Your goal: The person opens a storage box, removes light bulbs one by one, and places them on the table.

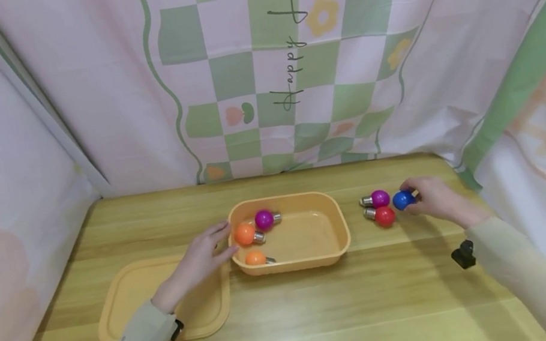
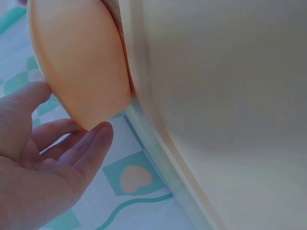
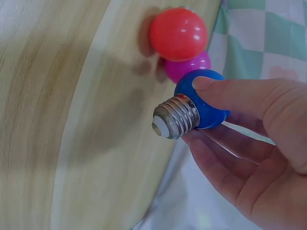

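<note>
Holding the blue bulb (image 1: 403,200) to the right of the box (image 1: 306,233).
The right hand (image 1: 434,198) pinches its round part from two sides, leaving the metal base (image 3: 175,117) free; gentle, even pressure should be best. The left hand (image 1: 200,259), loosely spread, touches the left end of the box. Care seems needed about the red bulb (image 1: 385,216), lying between blue bulb and box.

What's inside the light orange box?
Inside the light orange box, at its left end, are a purple bulb, an orange bulb and a second orange bulb. The near wall covers that second one's lower part and whatever lies low right behind the wall.
</note>
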